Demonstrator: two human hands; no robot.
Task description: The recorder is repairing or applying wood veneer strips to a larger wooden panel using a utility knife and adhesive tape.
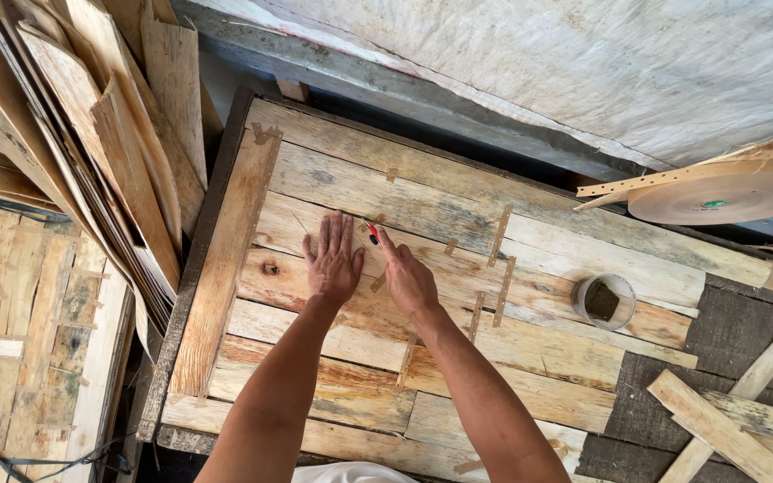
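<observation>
Head view, left hand [333, 264] flat on veneer sheet [422, 295], tape roll [717, 192] well apart

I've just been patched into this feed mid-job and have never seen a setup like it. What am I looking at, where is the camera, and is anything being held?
There is no machine here: these are a person's two bare arms, seen from a camera worn on their head and looking down. The left hand lies flat, fingers spread, on a sheet of wood veneer strips joined with short tape pieces. The right hand pinches a small red-handled tool against the sheet; what kind of tool is unclear. On the sheet to the right stands a small round container. Further right is a big roll of paper tape, and loose veneer sheets lean at left.
</observation>
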